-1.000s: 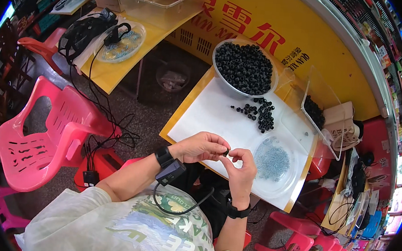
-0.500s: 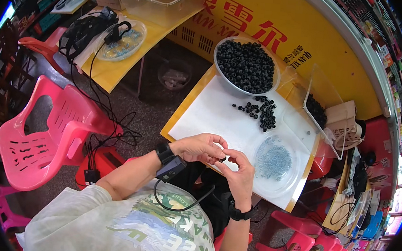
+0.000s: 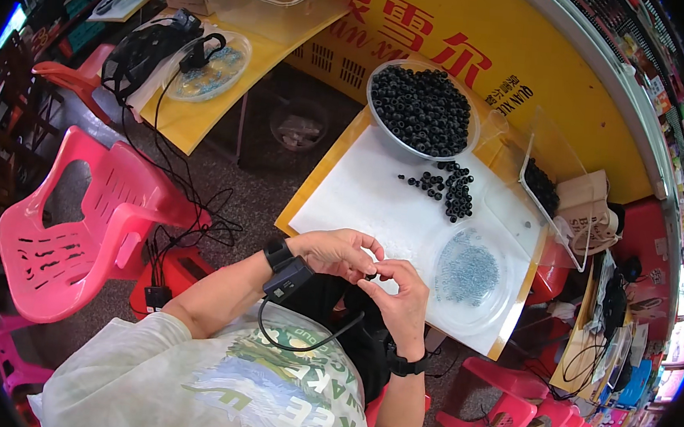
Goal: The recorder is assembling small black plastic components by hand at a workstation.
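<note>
My left hand (image 3: 337, 251) and my right hand (image 3: 401, 298) meet at the near edge of a white sheet (image 3: 376, 200) on the table, fingertips together around a small black ring-shaped part (image 3: 371, 276). Which hand grips it is hard to tell; both pinch at it. A loose pile of the same black parts (image 3: 451, 188) lies on the sheet beyond my hands. Behind it stands a grey bowl (image 3: 423, 107) heaped with black parts. A clear dish of small silvery pieces (image 3: 469, 269) sits just right of my right hand.
A clear tray with more black parts (image 3: 541, 186) stands at the right. A pink plastic chair (image 3: 81, 223) is at my left, with cables (image 3: 188, 200) running over the floor. A second yellow table (image 3: 207, 80) holds a clear plate and black gear. A brown bag (image 3: 590, 211) sits far right.
My hands have stayed together at the sheet's near edge. The fingers shifted slightly around the small black part; nothing else moved.
</note>
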`<control>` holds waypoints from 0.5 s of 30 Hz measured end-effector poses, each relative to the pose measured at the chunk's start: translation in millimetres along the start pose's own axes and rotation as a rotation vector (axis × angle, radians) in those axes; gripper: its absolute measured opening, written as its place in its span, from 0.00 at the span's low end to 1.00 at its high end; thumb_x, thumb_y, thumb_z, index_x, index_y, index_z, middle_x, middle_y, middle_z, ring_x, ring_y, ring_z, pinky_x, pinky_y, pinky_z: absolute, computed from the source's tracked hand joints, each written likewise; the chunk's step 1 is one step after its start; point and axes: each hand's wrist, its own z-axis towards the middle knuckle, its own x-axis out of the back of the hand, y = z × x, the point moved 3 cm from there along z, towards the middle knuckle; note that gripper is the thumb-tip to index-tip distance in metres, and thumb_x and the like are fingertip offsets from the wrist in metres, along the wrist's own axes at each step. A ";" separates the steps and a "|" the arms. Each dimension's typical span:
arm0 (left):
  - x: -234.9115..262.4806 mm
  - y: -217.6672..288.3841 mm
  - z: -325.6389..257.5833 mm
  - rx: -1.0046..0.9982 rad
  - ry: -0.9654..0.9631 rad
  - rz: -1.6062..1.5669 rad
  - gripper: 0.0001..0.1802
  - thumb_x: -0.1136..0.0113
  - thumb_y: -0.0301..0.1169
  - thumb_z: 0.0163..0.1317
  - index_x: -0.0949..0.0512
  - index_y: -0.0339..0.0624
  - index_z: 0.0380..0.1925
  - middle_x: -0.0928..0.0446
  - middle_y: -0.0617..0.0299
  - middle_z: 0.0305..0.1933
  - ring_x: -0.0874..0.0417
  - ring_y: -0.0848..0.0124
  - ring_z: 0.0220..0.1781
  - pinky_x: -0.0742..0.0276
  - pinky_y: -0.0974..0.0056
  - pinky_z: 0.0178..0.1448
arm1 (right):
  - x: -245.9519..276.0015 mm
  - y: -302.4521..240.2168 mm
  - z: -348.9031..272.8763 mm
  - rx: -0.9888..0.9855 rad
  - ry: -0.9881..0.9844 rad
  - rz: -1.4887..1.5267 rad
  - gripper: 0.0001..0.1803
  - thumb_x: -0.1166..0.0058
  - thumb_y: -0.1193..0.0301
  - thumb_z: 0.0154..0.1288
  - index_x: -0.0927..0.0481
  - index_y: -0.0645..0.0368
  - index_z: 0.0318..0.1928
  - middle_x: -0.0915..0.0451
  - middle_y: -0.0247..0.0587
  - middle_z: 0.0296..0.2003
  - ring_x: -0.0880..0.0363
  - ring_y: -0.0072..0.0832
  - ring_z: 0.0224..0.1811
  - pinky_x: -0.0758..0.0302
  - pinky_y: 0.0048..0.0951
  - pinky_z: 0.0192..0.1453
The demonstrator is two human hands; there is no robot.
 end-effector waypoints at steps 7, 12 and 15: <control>13.1 -7.1 -2.6 0.052 0.056 0.071 0.18 0.33 0.27 0.61 0.27 0.40 0.49 0.19 0.63 0.39 0.19 0.77 0.35 0.20 0.72 0.42 | -11.7 6.6 -6.6 0.002 0.007 -0.039 0.14 0.30 0.75 0.50 0.15 0.62 0.39 0.17 0.40 0.36 0.21 0.29 0.35 0.24 0.27 0.42; 3.8 -10.4 -1.2 -0.082 0.168 -0.073 0.16 0.35 0.28 0.65 0.24 0.39 0.51 0.19 0.64 0.40 0.18 0.77 0.39 0.20 0.71 0.46 | -7.7 11.4 -4.5 -0.128 0.208 0.047 0.12 0.29 0.76 0.52 0.17 0.64 0.37 0.18 0.40 0.37 0.21 0.25 0.34 0.25 0.25 0.39; 5.3 -16.6 3.0 -0.157 0.166 -0.161 0.13 0.35 0.28 0.65 0.21 0.39 0.48 0.19 0.64 0.40 0.18 0.76 0.38 0.19 0.71 0.46 | -5.9 13.4 -6.1 -0.175 0.273 0.033 0.10 0.31 0.78 0.55 0.19 0.66 0.36 0.18 0.39 0.34 0.21 0.20 0.30 0.26 0.22 0.35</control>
